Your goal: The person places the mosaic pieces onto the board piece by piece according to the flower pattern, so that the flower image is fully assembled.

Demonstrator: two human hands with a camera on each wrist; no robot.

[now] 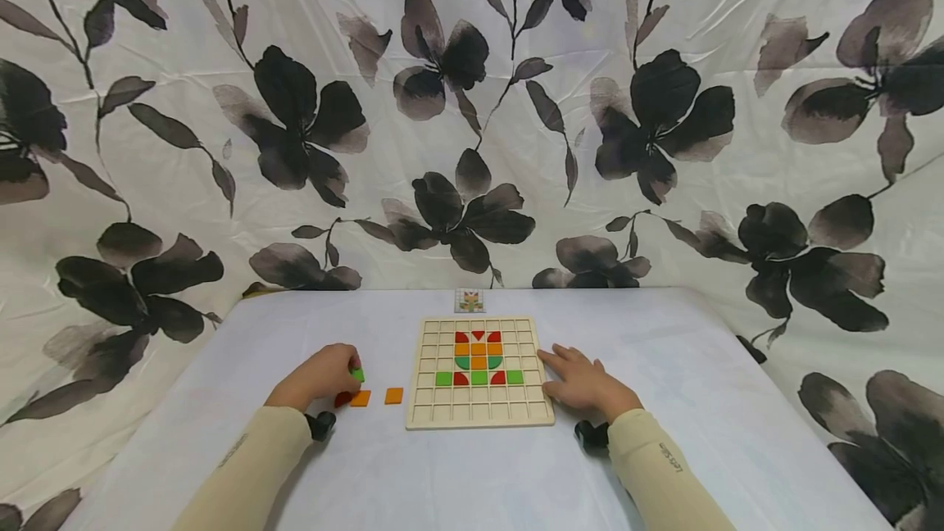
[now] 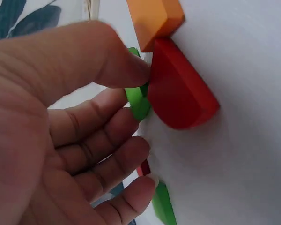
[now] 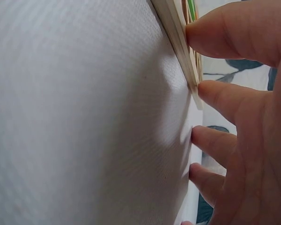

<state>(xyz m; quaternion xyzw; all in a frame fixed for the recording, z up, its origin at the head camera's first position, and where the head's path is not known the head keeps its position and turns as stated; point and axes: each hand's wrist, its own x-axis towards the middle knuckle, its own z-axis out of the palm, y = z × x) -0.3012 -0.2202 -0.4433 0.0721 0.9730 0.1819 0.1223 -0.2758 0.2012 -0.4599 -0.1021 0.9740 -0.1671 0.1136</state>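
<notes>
My left hand [image 1: 323, 375] is at the loose tiles left of the board, pinching a green tile [image 2: 139, 104] between thumb and index finger. A red tile [image 2: 181, 93] with a curved edge lies right beside the thumb tip, touching an orange tile [image 2: 154, 21]. A second orange tile [image 1: 394, 396] lies closer to the board. At the right edge of the wooden grid board [image 1: 479, 415], my right hand [image 1: 586, 383] rests with fingers spread. In the right wrist view its thumb and index fingertip touch the board's rim [image 3: 178, 44], while other fingertips reach the cloth.
Red, orange and green tiles [image 1: 478, 349] form a symmetric figure in the board's grid. A small pattern card [image 1: 469, 300] lies behind the board. Under the left fingers, another green piece [image 2: 164, 204] shows. A floral curtain [image 1: 457, 105] hangs behind the white-covered table [image 1: 472, 482].
</notes>
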